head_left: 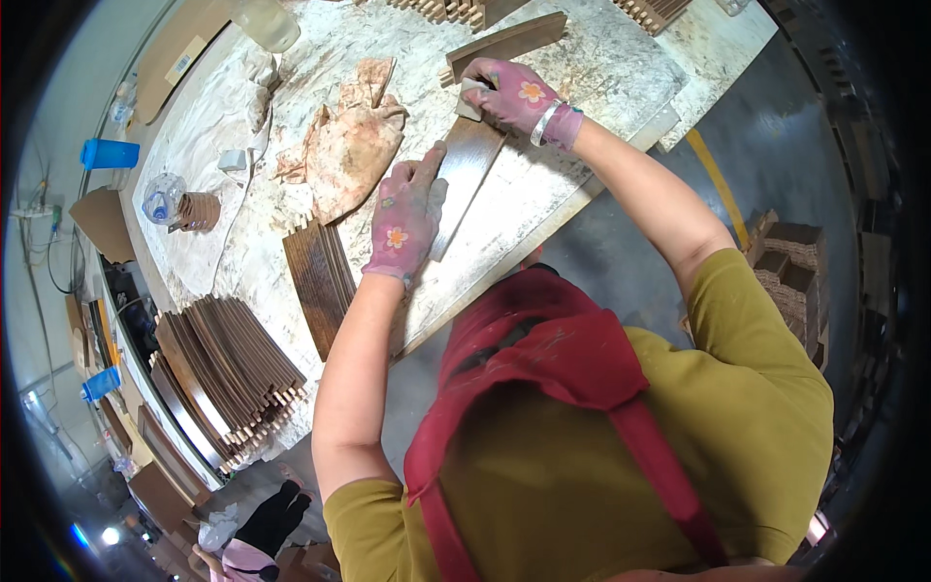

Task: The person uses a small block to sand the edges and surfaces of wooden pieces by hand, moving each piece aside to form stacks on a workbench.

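Observation:
A dark brown wooden board with a glossy face lies slantwise near the table's front edge. My left hand, in a pink flowered glove with grey-stained fingers, rests on its near end, fingers stretched out. At the far end my right hand, gloved alike, has its fingers closed around a small pale grey sanding sponge pressed on the wood. Just beyond it lies another brown board with pegs at one end. A stack of dark boards sits left of my left hand.
A stained cloth lies on the white-covered table. Many pegged boards stand in a row at the left. Beyond are a pale block, a clear plastic bottle and a blue cup. Another person is at lower left.

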The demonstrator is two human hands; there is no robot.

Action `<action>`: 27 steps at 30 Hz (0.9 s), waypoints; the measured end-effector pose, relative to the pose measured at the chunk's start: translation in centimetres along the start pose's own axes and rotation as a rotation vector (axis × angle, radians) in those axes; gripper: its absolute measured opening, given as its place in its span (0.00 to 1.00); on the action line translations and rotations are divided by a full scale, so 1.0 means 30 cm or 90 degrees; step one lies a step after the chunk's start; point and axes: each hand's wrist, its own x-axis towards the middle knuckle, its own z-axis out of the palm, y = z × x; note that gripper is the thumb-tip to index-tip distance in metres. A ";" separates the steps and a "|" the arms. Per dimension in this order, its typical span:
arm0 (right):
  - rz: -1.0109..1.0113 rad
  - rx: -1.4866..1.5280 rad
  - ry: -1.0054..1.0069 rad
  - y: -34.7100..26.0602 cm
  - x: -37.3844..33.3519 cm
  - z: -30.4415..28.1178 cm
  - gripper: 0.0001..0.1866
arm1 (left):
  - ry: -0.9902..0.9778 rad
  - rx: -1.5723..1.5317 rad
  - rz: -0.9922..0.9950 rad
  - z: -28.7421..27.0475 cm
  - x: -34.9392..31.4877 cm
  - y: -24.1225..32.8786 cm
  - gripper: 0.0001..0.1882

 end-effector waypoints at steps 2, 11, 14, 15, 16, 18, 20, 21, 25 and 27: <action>-0.003 -0.013 -0.016 -0.003 -0.004 -0.010 0.17 | -0.001 -0.003 -0.012 -0.006 -0.003 0.014 0.22; 0.050 -0.064 -0.157 -0.005 -0.230 -0.189 0.23 | -0.066 -0.040 -0.006 -0.031 0.012 -0.004 0.24; -0.023 0.017 -0.048 -0.098 -0.340 -0.143 0.24 | -0.149 -0.040 0.012 -0.092 0.056 -0.041 0.28; -0.023 0.033 -0.049 -0.134 -0.370 -0.096 0.23 | -0.181 -0.039 0.064 -0.073 0.098 -0.103 0.34; -0.085 0.031 -0.020 -0.138 -0.398 -0.029 0.20 | -0.240 -0.063 0.058 -0.066 0.147 -0.135 0.37; -0.124 -0.003 -0.033 -0.209 -0.451 0.059 0.17 | -0.333 -0.071 0.032 -0.073 0.195 -0.132 0.40; -0.236 -0.070 -0.014 -0.263 -0.464 0.137 0.15 | -0.398 -0.045 -0.006 -0.106 0.224 -0.099 0.41; -0.207 -0.059 -0.024 -0.290 -0.463 0.168 0.14 | -0.396 -0.053 -0.005 -0.102 0.224 -0.106 0.41; -0.278 -0.143 -0.034 -0.367 -0.425 0.262 0.15 | -0.394 -0.076 0.006 -0.098 0.227 -0.123 0.40; -0.280 -0.163 -0.040 -0.371 -0.405 0.297 0.16 | -0.404 -0.059 0.017 -0.121 0.226 -0.100 0.38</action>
